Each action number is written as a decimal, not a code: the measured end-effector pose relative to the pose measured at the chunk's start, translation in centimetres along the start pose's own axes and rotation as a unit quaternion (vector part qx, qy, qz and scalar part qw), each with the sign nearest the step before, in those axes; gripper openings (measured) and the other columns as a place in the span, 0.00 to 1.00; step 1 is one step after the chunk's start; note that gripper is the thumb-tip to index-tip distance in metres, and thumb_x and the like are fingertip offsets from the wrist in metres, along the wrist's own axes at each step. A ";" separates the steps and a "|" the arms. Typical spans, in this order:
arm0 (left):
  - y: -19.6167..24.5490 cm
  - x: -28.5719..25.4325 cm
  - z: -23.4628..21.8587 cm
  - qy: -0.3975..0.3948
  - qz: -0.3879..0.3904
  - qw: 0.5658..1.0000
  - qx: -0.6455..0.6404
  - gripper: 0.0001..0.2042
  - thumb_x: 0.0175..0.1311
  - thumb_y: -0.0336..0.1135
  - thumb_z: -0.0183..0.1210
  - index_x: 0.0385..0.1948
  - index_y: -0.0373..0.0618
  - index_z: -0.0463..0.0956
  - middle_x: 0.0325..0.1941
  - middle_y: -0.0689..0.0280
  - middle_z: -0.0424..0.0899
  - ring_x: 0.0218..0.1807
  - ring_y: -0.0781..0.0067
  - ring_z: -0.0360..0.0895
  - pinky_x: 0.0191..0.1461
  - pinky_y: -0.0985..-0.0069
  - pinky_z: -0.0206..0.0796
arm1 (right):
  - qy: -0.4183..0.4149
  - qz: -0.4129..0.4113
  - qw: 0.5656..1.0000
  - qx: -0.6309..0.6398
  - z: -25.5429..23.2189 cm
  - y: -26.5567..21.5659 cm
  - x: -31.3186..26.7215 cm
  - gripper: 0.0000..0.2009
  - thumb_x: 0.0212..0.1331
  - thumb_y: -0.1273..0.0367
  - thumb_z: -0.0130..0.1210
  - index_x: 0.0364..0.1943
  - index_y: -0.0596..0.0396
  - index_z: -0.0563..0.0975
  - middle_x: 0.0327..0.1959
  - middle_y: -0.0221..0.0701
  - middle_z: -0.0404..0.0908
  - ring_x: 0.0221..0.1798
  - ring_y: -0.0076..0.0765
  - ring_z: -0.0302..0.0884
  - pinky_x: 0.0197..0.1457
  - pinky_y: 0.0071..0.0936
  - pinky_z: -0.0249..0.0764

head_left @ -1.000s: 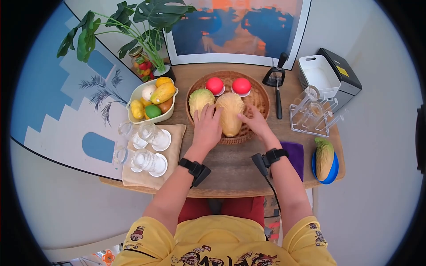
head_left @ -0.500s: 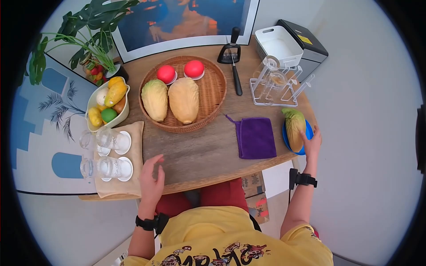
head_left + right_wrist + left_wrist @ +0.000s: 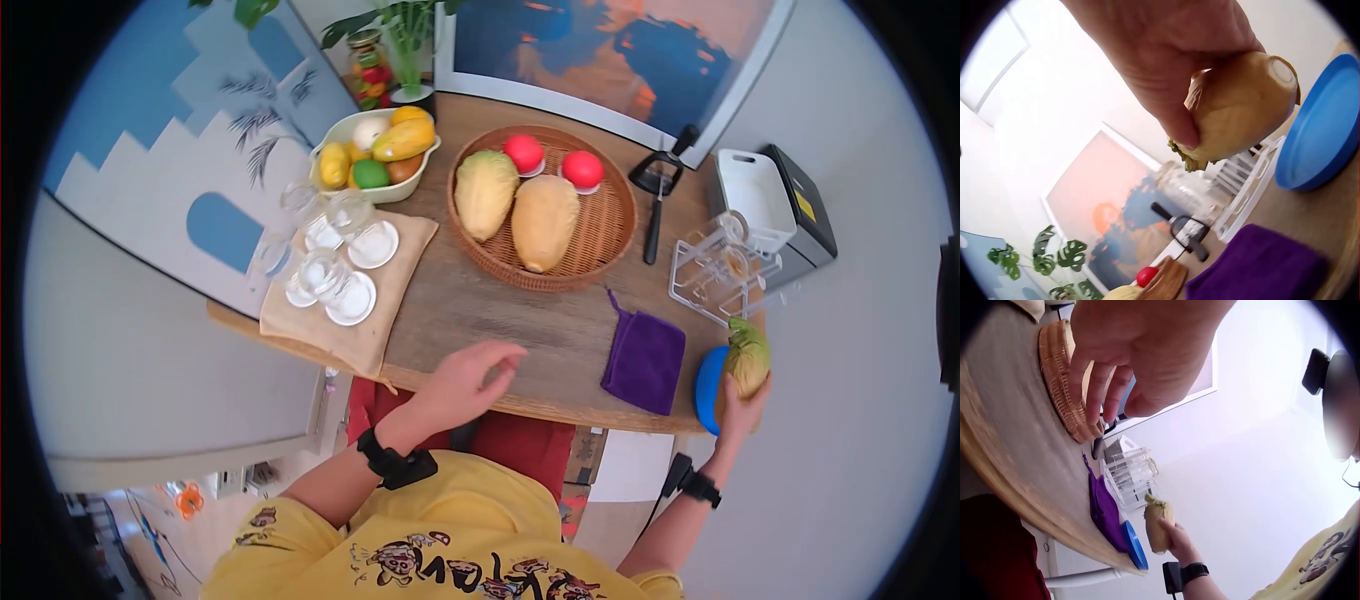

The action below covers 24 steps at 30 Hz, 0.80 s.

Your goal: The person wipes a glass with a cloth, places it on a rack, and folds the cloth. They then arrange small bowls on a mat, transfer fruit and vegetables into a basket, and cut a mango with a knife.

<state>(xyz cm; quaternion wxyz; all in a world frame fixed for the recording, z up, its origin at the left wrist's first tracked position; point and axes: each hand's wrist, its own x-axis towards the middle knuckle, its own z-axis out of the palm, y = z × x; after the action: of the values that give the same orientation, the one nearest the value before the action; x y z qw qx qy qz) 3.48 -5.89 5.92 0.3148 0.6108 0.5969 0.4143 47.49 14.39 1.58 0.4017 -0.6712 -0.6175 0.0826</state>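
My right hand [image 3: 742,408] grips a napa cabbage [image 3: 747,362] with pale ribs and a green leafy top. In the right wrist view the cabbage [image 3: 1241,106] is raised off the blue plate [image 3: 1322,134], its cut end facing the plate. My left hand [image 3: 465,385] hovers over the front edge of the table, fingers loosely bent and holding nothing. Two more cabbages lie side by side in the round wicker basket [image 3: 610,235]: a greenish one [image 3: 486,195] and a paler one [image 3: 545,222]. Behind them in the basket are two red round things [image 3: 523,153] on white bases.
A purple cloth [image 3: 645,360] lies left of the blue plate. Behind it stand a white rack [image 3: 715,285] with glasses and a black-handled knife [image 3: 653,235]. At left are a fruit bowl [image 3: 400,190] and glass jars [image 3: 330,275] with white lids on a beige mat [image 3: 400,270].
Both hands have left the basket. My right hand reached to the blue plate, took hold of the cabbage there and lifted it. My left hand drew back to the table's front edge.
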 end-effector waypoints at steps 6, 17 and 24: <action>2.4 0.4 4.1 -0.111 -0.069 0.973 -0.192 0.35 0.67 0.37 0.64 0.72 0.47 0.52 0.64 0.55 0.71 0.62 0.61 0.75 0.61 0.64 0.72 | -0.126 -0.087 0.970 0.188 0.8 -15.9 -9.3 0.48 0.46 0.73 0.73 0.74 0.60 0.56 0.74 0.44 0.59 0.75 0.45 0.58 0.78 0.38 0.54; 0.8 -1.4 1.8 0.074 -0.134 0.918 -0.365 0.42 0.63 0.30 0.66 0.73 0.42 0.45 0.70 0.58 0.64 0.71 0.65 0.64 0.71 0.65 0.62 | -0.261 -0.271 0.915 0.144 4.2 -26.5 -18.1 0.42 0.47 0.70 0.72 0.70 0.55 0.64 0.68 0.48 0.63 0.66 0.62 0.66 0.68 0.45 0.66; -1.2 -3.5 -1.8 0.012 -0.142 0.899 -0.415 0.45 0.57 0.32 0.72 0.73 0.40 0.49 0.71 0.59 0.65 0.71 0.69 0.63 0.74 0.68 0.58 | -0.317 -0.386 0.843 0.199 1.6 -28.6 -16.2 0.31 0.49 0.67 0.69 0.63 0.51 0.75 0.69 0.41 0.67 0.69 0.59 0.65 0.70 0.50 0.65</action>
<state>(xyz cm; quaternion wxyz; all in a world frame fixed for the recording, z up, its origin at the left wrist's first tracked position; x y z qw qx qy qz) 1.50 -9.49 5.26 0.5880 0.3283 0.4548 0.5828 21.05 -1.82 12.60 0.3087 -0.2209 -0.8907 0.2502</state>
